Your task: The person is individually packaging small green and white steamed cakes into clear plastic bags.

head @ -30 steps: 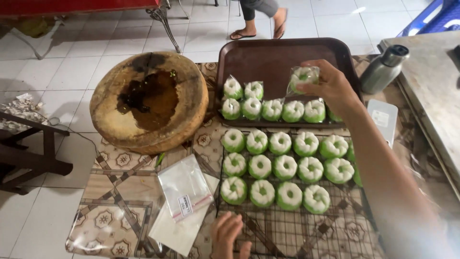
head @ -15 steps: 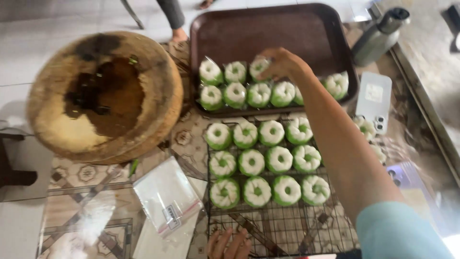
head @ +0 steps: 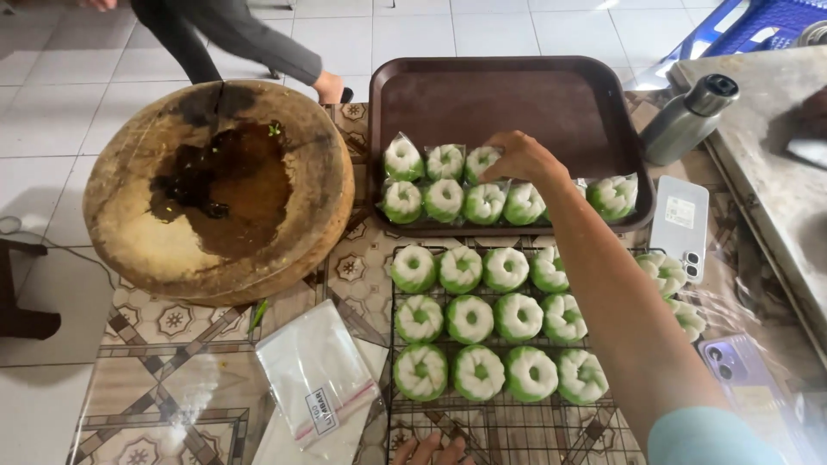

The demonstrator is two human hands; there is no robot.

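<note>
At the near edge the left hand [head: 433, 449] rests on the wire cooling rack [head: 508, 430], only its fingertips visible, so its grip cannot be told. Beyond the rack's unwrapped green-and-white ring cakes [head: 472, 319], the right hand [head: 519, 157] pinches a bagged cake [head: 482, 162] on the brown tray [head: 508, 95], beside other wrapped cakes [head: 444, 200].

The right hand [head: 521, 158] reaches across the surface [head: 172, 387] into the brown tray [head: 517, 95], fingers curled on a bagged green-and-white cake [head: 482, 162] in the back row near the tray's front edge. More bagged cakes [head: 444, 200] fill the row in front. Unwrapped ring cakes [head: 469, 320] sit in rows on a wire rack [head: 517, 430] toward the near edge. The left hand [head: 431, 449] rests at the rack's near edge, only its fingertips visible. A pack of clear bags [head: 314, 379] lies left of the rack; a round wooden block [head: 220, 185] occupies the far left corner.
</note>
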